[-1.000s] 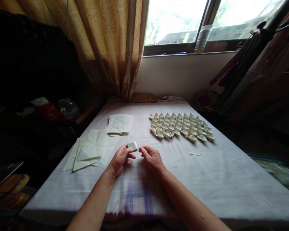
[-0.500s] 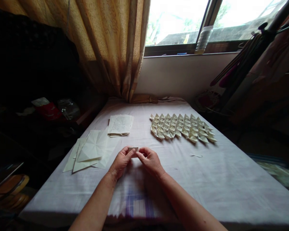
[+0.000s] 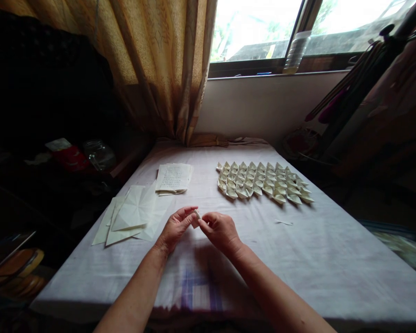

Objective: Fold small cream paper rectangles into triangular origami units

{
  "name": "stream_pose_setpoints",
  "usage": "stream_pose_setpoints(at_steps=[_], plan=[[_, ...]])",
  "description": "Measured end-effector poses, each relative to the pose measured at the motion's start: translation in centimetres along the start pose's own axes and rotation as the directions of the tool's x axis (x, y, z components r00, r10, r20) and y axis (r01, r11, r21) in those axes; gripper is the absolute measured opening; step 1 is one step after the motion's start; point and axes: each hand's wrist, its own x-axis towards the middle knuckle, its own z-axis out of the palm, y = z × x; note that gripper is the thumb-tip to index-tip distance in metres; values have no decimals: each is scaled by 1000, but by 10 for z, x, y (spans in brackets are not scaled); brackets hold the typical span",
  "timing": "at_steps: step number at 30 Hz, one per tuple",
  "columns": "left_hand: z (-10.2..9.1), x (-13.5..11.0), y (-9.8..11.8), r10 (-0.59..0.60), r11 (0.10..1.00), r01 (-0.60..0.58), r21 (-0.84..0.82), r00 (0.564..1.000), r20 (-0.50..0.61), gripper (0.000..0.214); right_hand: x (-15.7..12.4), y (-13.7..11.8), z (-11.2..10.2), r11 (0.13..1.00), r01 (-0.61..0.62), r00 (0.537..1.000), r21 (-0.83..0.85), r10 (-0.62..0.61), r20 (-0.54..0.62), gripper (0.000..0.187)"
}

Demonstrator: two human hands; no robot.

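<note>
A small folded piece of paper (image 3: 196, 219) is pinched between both hands above the middle of the table. My left hand (image 3: 176, 227) grips its left side, with the thumb in front and the fingers behind. At its right side, the thumb and bent fingers of my right hand (image 3: 219, 231) close on the paper. Part of the paper is hidden by the fingers. Rows of folded paper boats (image 3: 260, 182) stand to the far right of the hands. Left of the hands lie loose creased paper sheets (image 3: 133, 210), and behind these a stack of written sheets (image 3: 173, 178).
A pale cloth covers the table (image 3: 315, 273). A thin white strip (image 3: 283, 222) lies right of my hands. Beyond the far edge hang a yellow curtain (image 3: 166, 64) and a window with a plastic bottle (image 3: 296, 53) on its sill. A glass jar (image 3: 99, 155) stands at left.
The folded paper has turned from lying level across the fingers to a tilted position. My left fingers have lifted and spread slightly, and my right hand has rolled over. The view has shifted slightly.
</note>
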Motion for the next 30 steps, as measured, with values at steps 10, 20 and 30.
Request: stream_pose_setpoints(at_steps=[10,20,30], plan=[[-2,4,-8,29,1000,-28,4,997,-72,49,2,4,-1,990,92,996,108,-94,8,21],[-3,3,-9,0,999,-2,-38,999,-51,46,-1,13,3,978,200,977,-56,-204,-64,18],[4,2,-6,52,999,-53,-12,995,-80,37,3,10,-3,948,261,959,-180,-277,-68,24]])
